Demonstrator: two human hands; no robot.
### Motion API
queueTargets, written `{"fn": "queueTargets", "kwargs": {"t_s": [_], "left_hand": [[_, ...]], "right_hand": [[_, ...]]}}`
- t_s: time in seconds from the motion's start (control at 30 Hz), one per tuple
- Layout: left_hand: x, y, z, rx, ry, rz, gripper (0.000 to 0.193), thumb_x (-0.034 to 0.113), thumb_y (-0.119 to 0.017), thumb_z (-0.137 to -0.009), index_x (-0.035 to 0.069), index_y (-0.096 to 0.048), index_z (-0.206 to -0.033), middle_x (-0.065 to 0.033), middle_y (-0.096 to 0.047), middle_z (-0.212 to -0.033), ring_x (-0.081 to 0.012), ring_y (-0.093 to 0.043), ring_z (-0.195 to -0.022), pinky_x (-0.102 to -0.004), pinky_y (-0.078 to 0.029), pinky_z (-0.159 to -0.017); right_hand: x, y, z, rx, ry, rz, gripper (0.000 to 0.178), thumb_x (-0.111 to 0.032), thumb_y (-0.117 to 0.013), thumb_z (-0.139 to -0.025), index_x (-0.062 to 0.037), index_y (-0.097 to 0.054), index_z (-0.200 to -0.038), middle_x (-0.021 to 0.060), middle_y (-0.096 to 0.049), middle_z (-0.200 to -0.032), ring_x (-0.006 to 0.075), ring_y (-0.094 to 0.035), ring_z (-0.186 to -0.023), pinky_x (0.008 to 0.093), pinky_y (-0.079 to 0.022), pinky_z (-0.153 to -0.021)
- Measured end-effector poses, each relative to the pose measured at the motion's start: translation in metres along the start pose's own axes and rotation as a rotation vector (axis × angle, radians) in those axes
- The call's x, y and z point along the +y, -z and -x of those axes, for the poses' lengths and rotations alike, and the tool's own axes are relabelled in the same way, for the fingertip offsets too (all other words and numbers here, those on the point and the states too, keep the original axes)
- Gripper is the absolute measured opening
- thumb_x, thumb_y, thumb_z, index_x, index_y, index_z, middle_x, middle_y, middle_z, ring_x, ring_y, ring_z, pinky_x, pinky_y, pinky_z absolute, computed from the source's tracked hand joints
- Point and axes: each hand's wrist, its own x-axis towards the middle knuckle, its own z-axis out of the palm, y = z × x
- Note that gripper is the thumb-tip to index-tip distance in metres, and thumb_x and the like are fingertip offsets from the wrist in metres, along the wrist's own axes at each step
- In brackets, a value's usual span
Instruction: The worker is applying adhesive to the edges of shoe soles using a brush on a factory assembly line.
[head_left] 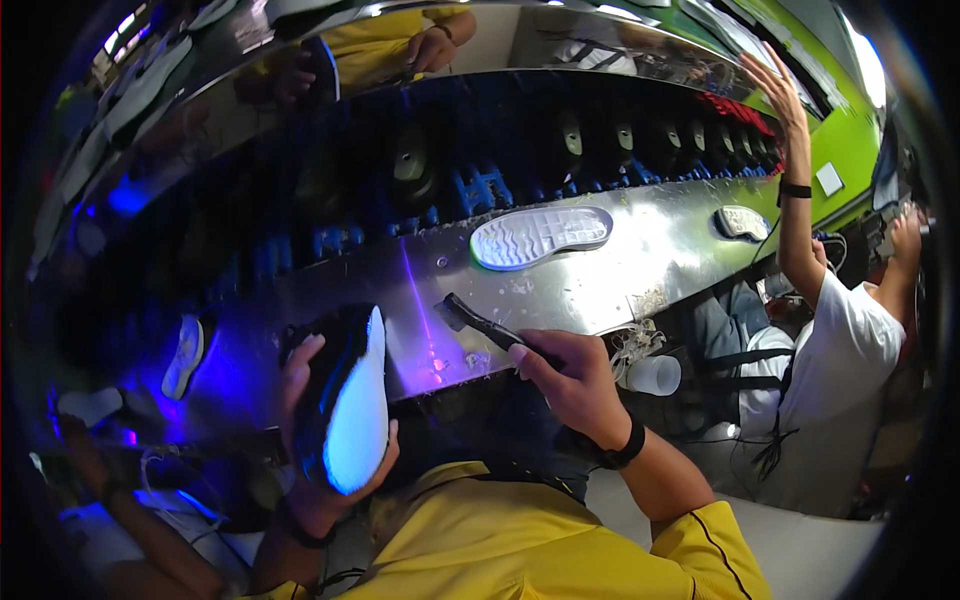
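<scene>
Shoe upper (348, 405), dark-sided, at lower left of centre in the frame, pale bottom facing the camera, broad end low. Left hand (314, 492) cradles it, fingers along one side, thumb on the other. Right hand (580, 388), near centre, grips a black brush (488, 328) by its handle, bristles clear of the shoe. Upper probably light, fairly firm; best held by its dark sides, off the bottom. Brush likely light, rigid. White sole (545, 238) lies above centre on metal bench (590, 292).
</scene>
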Motion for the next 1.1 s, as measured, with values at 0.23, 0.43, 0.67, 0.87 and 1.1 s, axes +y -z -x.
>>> {"fn": "queueTargets", "kwargs": {"t_s": [0.23,0.43,0.67,0.87,1.1], "left_hand": [[-0.005,-0.009,0.069,0.009,0.047,-0.159,0.106,0.021,-0.087,-0.079,-0.003,-0.023,-0.16,-0.0241,-0.048,-0.151,-0.0464,-0.044,-0.148,-0.0646,-0.034,-0.125],[-0.032,-0.042,0.106,0.26,-0.026,-0.111,0.075,0.035,-0.084,-0.083,0.008,-0.046,-0.141,-0.0163,-0.061,-0.137,-0.0399,-0.058,-0.135,-0.0745,-0.041,-0.114],[-0.026,-0.031,0.114,0.161,-0.036,-0.076,0.077,0.03,-0.082,-0.088,0.004,-0.041,-0.147,-0.0189,-0.055,-0.141,-0.0414,-0.053,-0.14,-0.0731,-0.039,-0.116],[-0.025,-0.034,0.115,0.156,-0.033,-0.05,0.078,0.029,-0.08,-0.091,0.004,-0.038,-0.151,-0.0193,-0.054,-0.144,-0.0413,-0.051,-0.143,-0.0732,-0.037,-0.118],[-0.022,-0.038,0.115,0.209,0.017,-0.069,0.072,0.029,-0.078,-0.093,0.007,-0.04,-0.15,-0.0176,-0.056,-0.145,-0.0417,-0.051,-0.144,-0.0763,-0.034,-0.119]], "right_hand": [[0.02,-0.053,-0.027,-0.182,-0.218,-0.133,0.029,-0.02,-0.066,-0.107,0.0053,-0.073,-0.093,-0.0006,-0.064,-0.074,0.0056,-0.054,-0.07,0.0263,-0.043,-0.062],[0.034,-0.095,-0.048,-0.145,-0.115,-0.036,0.027,-0.018,-0.065,-0.107,0.0047,-0.074,-0.095,0.0013,-0.063,-0.071,0.0056,-0.055,-0.067,0.0268,-0.045,-0.062],[0.035,-0.103,-0.046,-0.116,0.008,0.133,0.026,-0.019,-0.067,-0.106,0.0057,-0.077,-0.104,0.0081,-0.069,-0.073,0.0093,-0.059,-0.065,0.0306,-0.047,-0.06],[0.032,-0.097,-0.035,-0.182,0.039,0.032,0.026,-0.018,-0.069,-0.105,0.0058,-0.077,-0.108,0.0123,-0.071,-0.077,0.012,-0.061,-0.066,0.0321,-0.048,-0.062],[0.029,-0.094,-0.018,-0.174,0.089,-0.015,0.024,-0.018,-0.073,-0.1,0.0031,-0.077,-0.111,0.0222,-0.071,-0.082,0.0334,-0.07,-0.07,0.0394,-0.052,-0.067]]}}
